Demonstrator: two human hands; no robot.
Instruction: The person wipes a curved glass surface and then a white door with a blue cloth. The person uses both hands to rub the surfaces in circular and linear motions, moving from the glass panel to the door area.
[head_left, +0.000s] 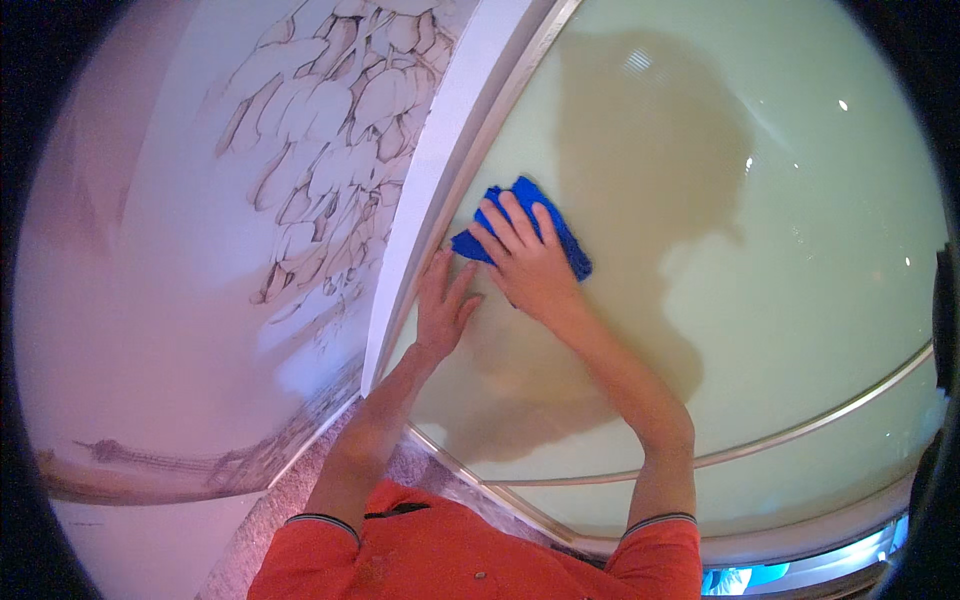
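My right hand (531, 266) lies spread over a blue cloth (559, 232), pressing it flat against a glossy pale green panel (810, 300). Parts of the cloth show beyond the fingertips and beside the wrist. Just left of it and lower, my left hand (444, 306) rests on the same panel near its metal-edged frame (469, 161), fingers apart and nothing in them. The two hands do not touch. A shadow falls across the panel around my right arm.
On the left stands a pale wall (187, 300) with a drawing of flowers, its white edge (420, 165) beside the frame. A thin metal strip (817, 421) crosses the panel's lower part. Speckled floor (262, 532) shows at the lower left.
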